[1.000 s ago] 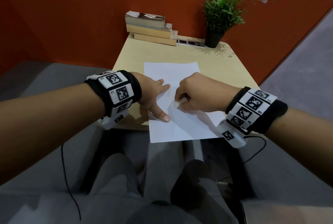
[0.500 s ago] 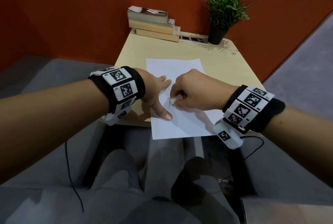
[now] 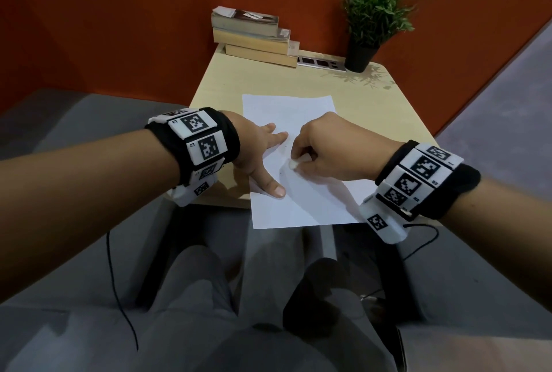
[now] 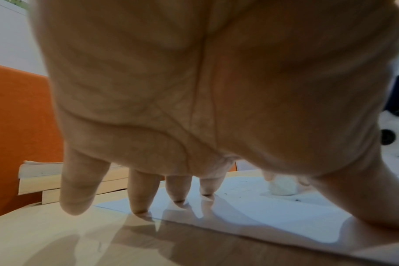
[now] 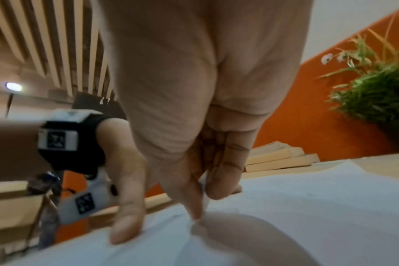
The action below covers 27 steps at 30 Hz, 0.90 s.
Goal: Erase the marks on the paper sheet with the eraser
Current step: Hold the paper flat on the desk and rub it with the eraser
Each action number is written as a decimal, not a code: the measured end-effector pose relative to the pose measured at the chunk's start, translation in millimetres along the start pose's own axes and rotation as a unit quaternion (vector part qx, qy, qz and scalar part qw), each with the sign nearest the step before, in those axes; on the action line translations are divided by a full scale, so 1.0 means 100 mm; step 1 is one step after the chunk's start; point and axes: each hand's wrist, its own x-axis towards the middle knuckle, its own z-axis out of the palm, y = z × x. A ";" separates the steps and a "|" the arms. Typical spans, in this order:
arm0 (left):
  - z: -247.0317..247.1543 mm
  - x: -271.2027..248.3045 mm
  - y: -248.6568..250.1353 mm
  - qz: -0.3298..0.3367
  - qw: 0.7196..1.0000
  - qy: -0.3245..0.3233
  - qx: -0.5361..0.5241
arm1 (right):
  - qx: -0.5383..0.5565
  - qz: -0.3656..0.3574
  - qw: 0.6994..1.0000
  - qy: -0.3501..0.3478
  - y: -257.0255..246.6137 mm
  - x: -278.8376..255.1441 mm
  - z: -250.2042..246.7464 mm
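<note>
A white paper sheet (image 3: 301, 192) lies on the small wooden table (image 3: 373, 108), its near edge hanging past the table's front. My right hand (image 3: 325, 150) pinches a small white eraser (image 3: 294, 164) and presses its tip onto the sheet near the middle. In the left wrist view the eraser (image 4: 282, 186) touches the paper beside faint dark marks (image 4: 297, 199). My left hand (image 3: 263, 156) lies spread on the sheet's left edge, with straight fingertips (image 4: 179, 199) and the thumb (image 3: 273, 187) pressing it down. The sheet (image 5: 307, 207) fills the lower right wrist view.
A stack of books (image 3: 254, 38) stands at the table's back edge against the orange wall. A potted green plant (image 3: 370, 22) is at the back right, with a power strip (image 3: 321, 62) between them. Grey trousers and floor lie below the table.
The right hand with the eraser has shifted slightly over the sheet, back and forth near its middle. The left hand stays pressed on the paper. The head view has moved a little.
</note>
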 end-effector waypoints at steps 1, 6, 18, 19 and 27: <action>0.00 0.00 0.00 0.000 1.000 0.000 0.001 | 0.004 -0.007 1.000 -0.007 -0.01 -0.03 0.01; -0.02 0.00 0.00 0.000 1.000 0.006 0.011 | -0.003 0.015 1.000 0.013 0.03 -0.06 0.01; -0.01 0.00 0.01 -0.004 1.000 0.006 0.008 | 0.000 -0.002 1.000 0.000 -0.03 -0.16 0.03; -0.01 0.00 0.00 -0.003 1.000 0.008 0.009 | 0.004 -0.002 1.000 -0.004 -0.03 -0.17 0.03; -0.01 0.00 0.01 -0.003 1.000 0.012 0.019 | -0.022 -0.007 1.000 -0.014 -0.05 -0.21 0.00</action>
